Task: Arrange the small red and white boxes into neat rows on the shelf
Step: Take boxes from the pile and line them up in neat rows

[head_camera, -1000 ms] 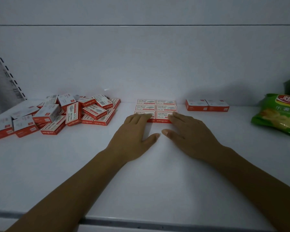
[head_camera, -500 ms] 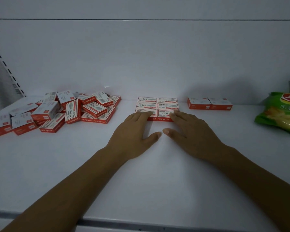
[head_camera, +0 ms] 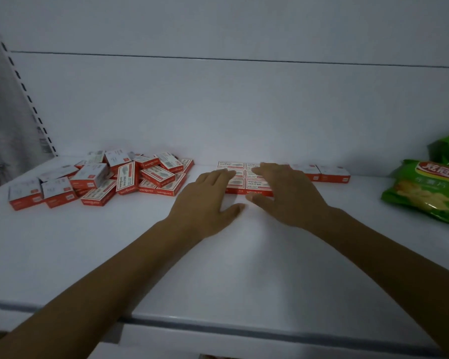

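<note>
The shelf (head_camera: 218, 268) in front of me is white and flat, with a grey strip (head_camera: 244, 329) along its front edge. On its left part lies a loose heap of red and white boxes (head_camera: 130, 177), some flat, some leaning on each other. In the middle, near the back wall (head_camera: 218, 112), a neat block of boxes (head_camera: 240, 181) lies flat. My left hand (head_camera: 208, 203) and my right hand (head_camera: 288, 195) cover a part of it. To the right of it two more boxes (head_camera: 327, 173) lie side by side. At the far right lies a green snack bag (head_camera: 425, 190).
</note>
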